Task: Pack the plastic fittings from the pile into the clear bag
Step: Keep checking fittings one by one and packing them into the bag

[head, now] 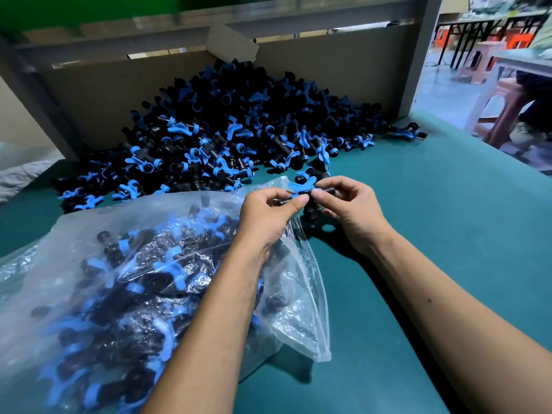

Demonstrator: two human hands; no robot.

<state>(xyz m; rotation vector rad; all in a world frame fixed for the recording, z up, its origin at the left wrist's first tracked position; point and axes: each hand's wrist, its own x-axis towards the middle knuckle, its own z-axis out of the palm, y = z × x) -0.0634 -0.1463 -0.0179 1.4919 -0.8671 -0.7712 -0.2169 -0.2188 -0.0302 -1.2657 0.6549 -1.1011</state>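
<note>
Mid-pack: fitting (304,191) pinched between left hand (270,210) and right hand (348,204) over clear bag (301,300) mouth. Pile (227,130) remaining at table (448,234) back edge. Next, probably: drop inside.

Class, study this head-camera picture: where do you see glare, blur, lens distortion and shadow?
All in the head view: glare glints off the clear bag; its near lower-left corner smears into blur, while the hands stay sharp around the held fitting; the wide lens bows the table edge and grey frame post; the pile darkens at the back; the right forearm casts a shadow leftward.
</note>
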